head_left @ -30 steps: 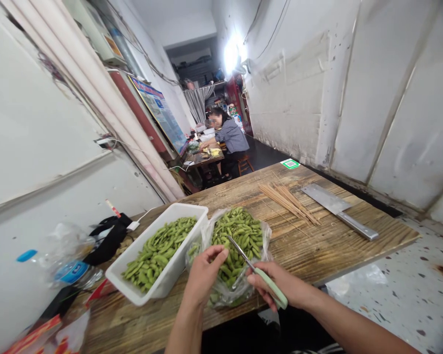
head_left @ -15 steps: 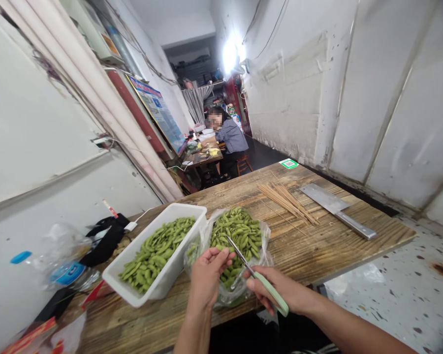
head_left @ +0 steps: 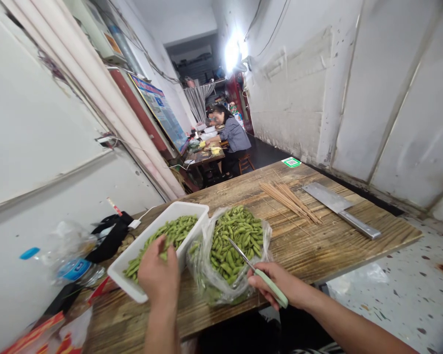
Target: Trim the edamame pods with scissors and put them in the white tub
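My left hand is over the near side of a white plastic tub that holds many green edamame pods. Its thumb and fingers look apart, slightly blurred, with green pods showing between them. Closed round the light-green handles of a pair of scissors, my right hand stays at the near right of a clear plastic bag. The scissor blades point up and left over more edamame pods in the open bag.
Thin wooden skewers and a cleaver lie on the wooden table. A blue-capped bottle and a black bag are at the left. Farther back, a person in a striped top sits at another table.
My left hand has moved left from beside the scissor tips above the bag to over the tub, and its fingers have parted. My right hand keeps the scissors in nearly the same place.
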Action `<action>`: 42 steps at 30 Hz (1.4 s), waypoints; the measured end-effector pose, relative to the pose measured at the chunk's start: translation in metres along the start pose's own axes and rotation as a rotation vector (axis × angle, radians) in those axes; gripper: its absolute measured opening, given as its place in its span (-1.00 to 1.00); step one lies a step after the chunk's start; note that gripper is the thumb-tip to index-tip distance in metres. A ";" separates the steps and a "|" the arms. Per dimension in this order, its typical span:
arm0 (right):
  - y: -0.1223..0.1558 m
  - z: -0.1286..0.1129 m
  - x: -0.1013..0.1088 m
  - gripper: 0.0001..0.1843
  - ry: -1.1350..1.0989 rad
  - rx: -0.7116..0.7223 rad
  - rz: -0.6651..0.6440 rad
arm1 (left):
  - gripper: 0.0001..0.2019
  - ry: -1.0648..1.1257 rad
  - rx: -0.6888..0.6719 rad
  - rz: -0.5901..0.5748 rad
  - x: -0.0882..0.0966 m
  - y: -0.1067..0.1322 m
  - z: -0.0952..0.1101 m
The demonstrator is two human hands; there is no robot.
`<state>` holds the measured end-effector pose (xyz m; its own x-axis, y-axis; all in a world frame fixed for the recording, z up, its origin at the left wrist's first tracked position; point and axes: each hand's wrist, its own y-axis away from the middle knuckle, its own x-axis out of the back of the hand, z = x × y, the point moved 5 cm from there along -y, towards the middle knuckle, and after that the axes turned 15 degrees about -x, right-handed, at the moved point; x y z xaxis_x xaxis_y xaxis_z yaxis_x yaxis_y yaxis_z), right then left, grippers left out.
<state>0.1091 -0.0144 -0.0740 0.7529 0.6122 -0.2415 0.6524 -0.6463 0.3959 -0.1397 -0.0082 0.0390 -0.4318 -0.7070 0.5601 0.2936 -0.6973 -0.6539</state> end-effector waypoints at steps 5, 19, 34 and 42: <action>0.002 -0.001 0.000 -0.56 -0.036 -0.001 0.015 | -0.70 -0.438 -0.427 -0.323 -0.025 0.000 0.024; 0.010 0.002 0.005 -0.49 0.038 -0.011 0.000 | -0.86 -0.058 -0.389 -0.677 -0.078 0.023 0.037; 0.029 -0.028 0.013 -0.59 0.678 0.053 0.409 | -0.72 0.375 0.058 -0.537 -0.066 0.034 0.051; 0.028 -0.029 0.011 -0.57 0.802 0.058 0.439 | -0.70 0.364 0.035 -0.616 -0.062 0.033 0.052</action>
<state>0.1327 -0.0123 -0.0399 0.6630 0.4249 0.6164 0.3412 -0.9043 0.2564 -0.0583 0.0065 0.0089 -0.7833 -0.1040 0.6129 -0.0702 -0.9648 -0.2534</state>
